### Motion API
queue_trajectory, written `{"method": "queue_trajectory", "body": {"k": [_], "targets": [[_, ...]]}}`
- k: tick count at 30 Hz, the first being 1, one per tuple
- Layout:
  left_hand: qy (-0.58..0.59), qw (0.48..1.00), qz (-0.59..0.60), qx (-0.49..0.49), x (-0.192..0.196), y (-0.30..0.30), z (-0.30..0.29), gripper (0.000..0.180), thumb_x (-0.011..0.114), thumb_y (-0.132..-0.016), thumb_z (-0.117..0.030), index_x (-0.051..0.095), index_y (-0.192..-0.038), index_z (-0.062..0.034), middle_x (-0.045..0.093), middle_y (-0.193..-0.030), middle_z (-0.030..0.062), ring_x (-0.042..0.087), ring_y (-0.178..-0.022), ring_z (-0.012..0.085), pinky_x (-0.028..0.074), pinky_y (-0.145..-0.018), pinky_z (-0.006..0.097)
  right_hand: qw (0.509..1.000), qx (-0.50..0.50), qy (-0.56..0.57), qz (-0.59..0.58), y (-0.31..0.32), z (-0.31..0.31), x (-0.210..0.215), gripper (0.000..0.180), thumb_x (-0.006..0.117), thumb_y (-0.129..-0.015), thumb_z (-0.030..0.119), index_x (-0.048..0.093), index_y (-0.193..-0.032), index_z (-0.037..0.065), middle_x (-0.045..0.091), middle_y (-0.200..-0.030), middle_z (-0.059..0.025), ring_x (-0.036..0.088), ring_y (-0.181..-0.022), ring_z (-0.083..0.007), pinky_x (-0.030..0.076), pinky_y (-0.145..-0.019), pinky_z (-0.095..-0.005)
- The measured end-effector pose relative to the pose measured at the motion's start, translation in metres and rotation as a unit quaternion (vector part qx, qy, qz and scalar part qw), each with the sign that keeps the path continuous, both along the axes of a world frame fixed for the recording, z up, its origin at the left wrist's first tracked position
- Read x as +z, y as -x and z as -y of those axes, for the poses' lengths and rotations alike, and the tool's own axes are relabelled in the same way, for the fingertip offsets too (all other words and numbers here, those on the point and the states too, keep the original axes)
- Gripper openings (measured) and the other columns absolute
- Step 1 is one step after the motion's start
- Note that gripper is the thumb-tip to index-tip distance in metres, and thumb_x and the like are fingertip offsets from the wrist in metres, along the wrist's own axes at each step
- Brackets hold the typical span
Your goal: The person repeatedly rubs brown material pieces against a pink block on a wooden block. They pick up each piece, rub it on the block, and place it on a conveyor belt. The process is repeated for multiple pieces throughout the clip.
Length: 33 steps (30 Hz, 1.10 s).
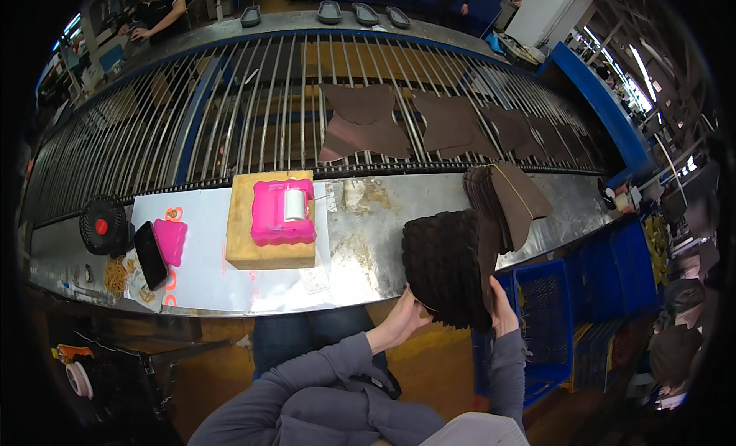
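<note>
Both the left hand (400, 317) and right hand (502, 304) grasp a dark stack (445, 266) at the worktop (368, 246) edge, right of the pink dispenser (282, 212); best keep it squared, gripped low.

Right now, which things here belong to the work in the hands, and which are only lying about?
In the work:
- left hand and right hand, both holding the dark brown stack of cut pieces
- second brown stack on the metal table
- brown pieces on the rod conveyor

Lying about:
- pink device on a wooden block
- small black fan
- phone
- blue crates
</note>
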<state>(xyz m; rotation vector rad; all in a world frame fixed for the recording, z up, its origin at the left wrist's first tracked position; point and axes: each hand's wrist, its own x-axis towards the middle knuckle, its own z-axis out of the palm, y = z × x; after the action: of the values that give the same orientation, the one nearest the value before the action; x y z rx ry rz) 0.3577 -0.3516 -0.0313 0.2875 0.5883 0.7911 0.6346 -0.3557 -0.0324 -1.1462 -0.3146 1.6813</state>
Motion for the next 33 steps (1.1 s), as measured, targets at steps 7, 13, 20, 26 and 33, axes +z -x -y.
{"method": "queue_trajectory", "body": {"k": [7,13,20,26,33], "targets": [[-0.469,0.81,-0.348,-0.048,0.023,0.039,0.012,0.053,0.047,-0.104,-0.033,0.037,-0.151,-0.0112,0.066,-0.11,0.0057,0.058,-0.11,0.0159,0.041,-0.091,0.031,0.99,-0.084,-0.059,0.097,0.026,0.031,-0.029,0.046,0.053,-0.099,0.038,0.056,-0.133,0.008,0.061,-0.132,-0.0111,0.057,-0.122,-0.0261,0.047,-0.104,-0.0428],[-0.705,0.545,-0.437,0.121,0.097,0.042,0.02,0.052,0.07,-0.084,-0.041,0.065,-0.128,-0.0134,0.07,-0.088,0.0058,0.055,-0.052,0.0095,0.043,-0.073,0.024,0.99,-0.127,-0.053,0.034,0.062,0.021,-0.037,0.047,0.052,-0.099,0.041,0.056,-0.134,0.009,0.061,-0.131,-0.0108,0.056,-0.122,-0.0262,0.047,-0.104,-0.0435],[-0.717,0.364,-0.571,0.164,0.093,-0.007,-0.022,0.053,0.066,-0.084,-0.051,0.072,-0.111,-0.0066,0.071,-0.104,0.021,0.06,-0.06,0.0149,0.048,-0.067,0.023,0.982,-0.159,-0.003,-0.104,0.096,-0.009,-0.054,0.049,0.05,-0.099,0.044,0.056,-0.134,0.011,0.06,-0.131,-0.0104,0.056,-0.122,-0.0262,0.047,-0.103,-0.0444],[-0.729,0.375,-0.567,0.086,0.052,-0.056,-0.064,0.041,0.062,-0.089,-0.036,0.072,-0.104,0.0003,0.067,-0.12,0.018,0.068,-0.087,0.0152,0.044,-0.086,0.032,0.96,-0.191,0.057,-0.194,0.106,-0.012,-0.064,0.05,0.049,-0.098,0.047,0.055,-0.134,0.013,0.06,-0.131,-0.0101,0.056,-0.123,-0.0263,0.047,-0.103,-0.0452],[-0.804,0.383,-0.455,0.027,0.056,-0.019,-0.015,0.07,0.068,-0.081,-0.044,0.046,-0.145,-0.0235,0.036,-0.157,0.0024,0.052,-0.11,0.023,0.036,-0.103,0.054,0.975,-0.184,-0.032,-0.118,0.091,0.084,-0.006,0.054,0.047,-0.097,0.052,0.048,-0.138,0.017,0.046,-0.145,-0.005,0.051,-0.127,-0.0275,0.047,-0.101,-0.0454]]}}
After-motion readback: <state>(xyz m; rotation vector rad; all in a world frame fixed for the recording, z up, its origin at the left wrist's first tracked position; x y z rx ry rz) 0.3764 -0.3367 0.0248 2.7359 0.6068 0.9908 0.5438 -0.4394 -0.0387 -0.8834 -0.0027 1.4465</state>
